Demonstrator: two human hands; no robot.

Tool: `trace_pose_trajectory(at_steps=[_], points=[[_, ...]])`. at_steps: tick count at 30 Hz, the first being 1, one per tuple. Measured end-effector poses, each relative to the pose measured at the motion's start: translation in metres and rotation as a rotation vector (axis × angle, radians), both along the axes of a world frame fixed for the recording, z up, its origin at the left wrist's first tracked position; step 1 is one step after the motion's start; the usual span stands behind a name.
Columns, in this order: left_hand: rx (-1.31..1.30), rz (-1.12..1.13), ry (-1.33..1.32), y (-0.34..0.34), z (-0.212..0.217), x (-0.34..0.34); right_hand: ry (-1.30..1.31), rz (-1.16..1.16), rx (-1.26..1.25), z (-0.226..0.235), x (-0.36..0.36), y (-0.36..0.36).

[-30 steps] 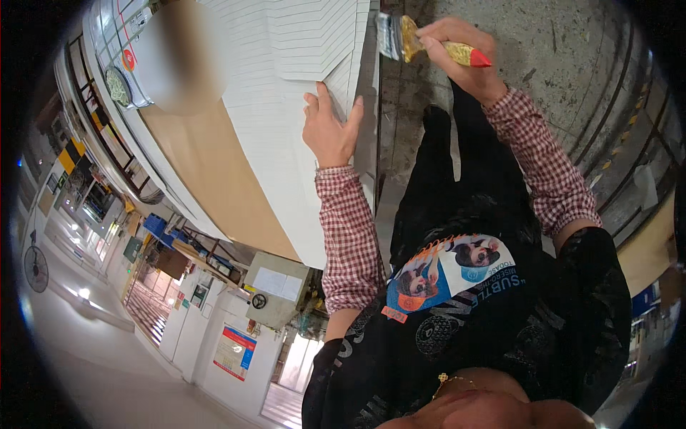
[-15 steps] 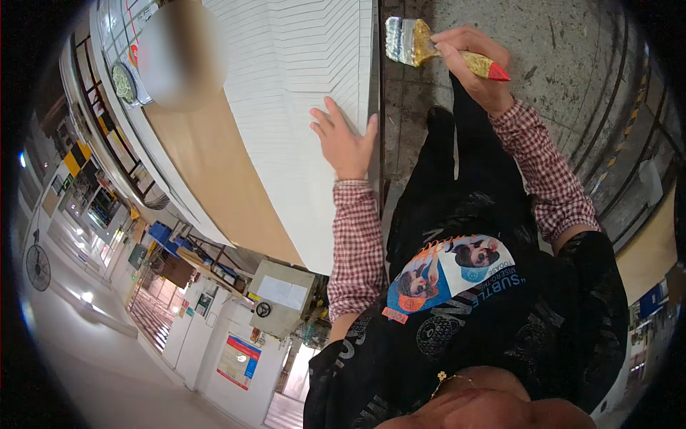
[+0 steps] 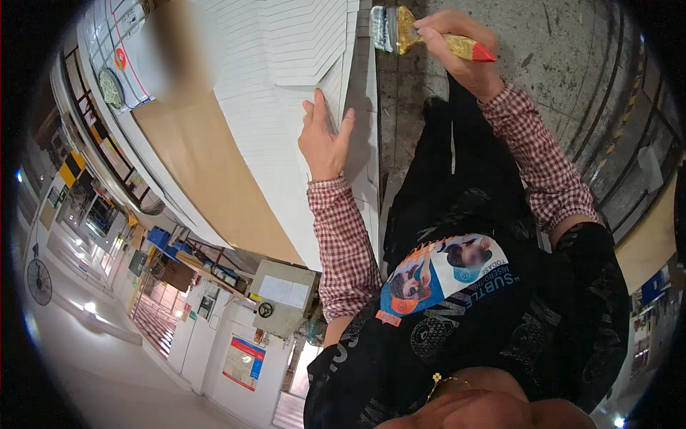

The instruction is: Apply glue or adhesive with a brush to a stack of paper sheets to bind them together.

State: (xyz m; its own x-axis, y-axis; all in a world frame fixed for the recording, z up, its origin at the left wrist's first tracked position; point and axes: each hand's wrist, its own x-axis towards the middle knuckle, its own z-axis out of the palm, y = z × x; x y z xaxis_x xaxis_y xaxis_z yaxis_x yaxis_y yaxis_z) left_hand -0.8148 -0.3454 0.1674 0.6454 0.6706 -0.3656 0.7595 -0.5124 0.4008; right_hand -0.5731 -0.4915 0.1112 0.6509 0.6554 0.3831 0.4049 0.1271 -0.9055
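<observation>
A left hand (image 3: 325,137) lies flat, fingers spread, on a white ribbed panel (image 3: 275,79), while the right hand (image 3: 457,53) is closed around the gold, red-tipped handle of a flat paintbrush (image 3: 407,30), seen from the head camera. The bristles hang off the panel's right edge, above the stained concrete floor (image 3: 572,64), apart from the white face. Both wrists show red checked cuffs (image 3: 336,207).

The likeliest mishap, judging from this pose, is a drip: a loaded brush held off the panel could shed onto the floor or the dark trousers (image 3: 443,171) below it. The bracing palm is a second risk; if the surface beneath it is wet, it would smear and mark the cuff. Whether the bristles carry paint cannot be told. A tan board (image 3: 207,171) borders the panel on its left.
</observation>
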Motion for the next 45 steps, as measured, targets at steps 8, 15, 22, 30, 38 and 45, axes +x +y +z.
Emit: trace_pose_trajectory(at_steps=[8,15,22,30,38,45], points=[[0.062,-0.009,0.050,-0.007,-0.008,0.008,0.021,0.015,-0.040,-0.008,-0.010,0.001],[0.393,0.028,0.113,-0.030,-0.049,0.007,0.147,0.008,-0.031,0.011,-0.029,-0.027],[0.561,0.057,0.265,-0.054,-0.067,-0.022,0.133,0.017,-0.065,0.004,-0.030,-0.029],[0.241,-0.044,0.174,-0.023,-0.021,-0.032,0.036,0.012,0.066,0.000,-0.025,-0.011],[0.051,0.040,0.035,-0.011,-0.001,-0.022,0.134,-0.012,0.144,-0.011,-0.030,0.006],[0.103,-0.038,-0.008,-0.007,-0.009,-0.027,0.027,0.009,0.065,0.000,-0.032,-0.001]])
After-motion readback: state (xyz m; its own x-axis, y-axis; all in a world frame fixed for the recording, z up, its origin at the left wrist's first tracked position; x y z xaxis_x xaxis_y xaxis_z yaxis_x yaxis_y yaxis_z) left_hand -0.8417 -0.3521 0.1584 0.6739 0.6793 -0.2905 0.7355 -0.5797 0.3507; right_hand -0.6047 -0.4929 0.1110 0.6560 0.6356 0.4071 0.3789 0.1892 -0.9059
